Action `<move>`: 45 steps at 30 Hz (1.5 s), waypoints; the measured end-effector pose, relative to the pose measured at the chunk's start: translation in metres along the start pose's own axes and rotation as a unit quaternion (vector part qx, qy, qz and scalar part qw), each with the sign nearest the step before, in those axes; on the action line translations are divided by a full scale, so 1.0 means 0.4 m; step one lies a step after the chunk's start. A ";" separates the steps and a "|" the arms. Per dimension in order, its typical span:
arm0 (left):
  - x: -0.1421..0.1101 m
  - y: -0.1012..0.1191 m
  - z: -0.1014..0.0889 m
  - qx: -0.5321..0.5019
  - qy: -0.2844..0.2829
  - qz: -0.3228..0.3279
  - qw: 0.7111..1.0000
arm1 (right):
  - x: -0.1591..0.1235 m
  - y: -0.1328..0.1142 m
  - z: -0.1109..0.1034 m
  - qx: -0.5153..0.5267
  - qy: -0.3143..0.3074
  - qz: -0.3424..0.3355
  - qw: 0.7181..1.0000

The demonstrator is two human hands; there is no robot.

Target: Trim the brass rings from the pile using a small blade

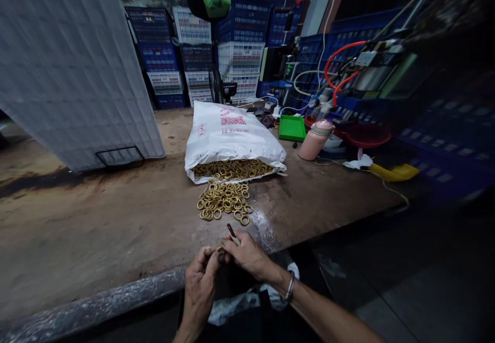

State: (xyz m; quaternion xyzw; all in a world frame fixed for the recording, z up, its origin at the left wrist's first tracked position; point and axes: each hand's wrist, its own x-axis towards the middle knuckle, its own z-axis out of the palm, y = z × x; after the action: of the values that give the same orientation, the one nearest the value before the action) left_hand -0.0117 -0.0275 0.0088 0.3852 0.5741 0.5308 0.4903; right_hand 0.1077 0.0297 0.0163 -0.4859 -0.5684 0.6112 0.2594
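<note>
Just past the table's front edge, my left hand [200, 281] pinches a small brass-coloured ring [220, 249] between thumb and fingers. Close against it, my right hand [247, 254] is closed around a slim tool [233, 234] with a dark end and a pale section; its working end is hidden, so its kind is unclear. Beyond both hands lies a loose pile of brass-coloured rings [224, 198] on the table. These spill from the mouth of a white woven sack [235, 131] with red print, which lies on its side with more rings inside.
A wooden table [116, 229] spans the view. At left stands a large pale ribbed panel [77, 64]. To the right are a green tray [292, 128], a pink bottle [315, 141], a red dish [367, 135] and a machine with orange hoses [371, 75]. Stacked crates [240, 56] line the back.
</note>
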 end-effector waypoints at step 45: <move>-0.032 0.013 0.007 -0.178 -0.062 -0.118 0.975 | -0.006 0.041 -0.051 -0.504 0.076 -0.094 0.855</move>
State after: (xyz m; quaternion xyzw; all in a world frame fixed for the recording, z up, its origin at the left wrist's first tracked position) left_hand -0.0063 -0.0385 0.0159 0.2536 0.4804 0.5379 0.6446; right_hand 0.1304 0.0330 0.0039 -0.5391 -0.8203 0.1748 0.0773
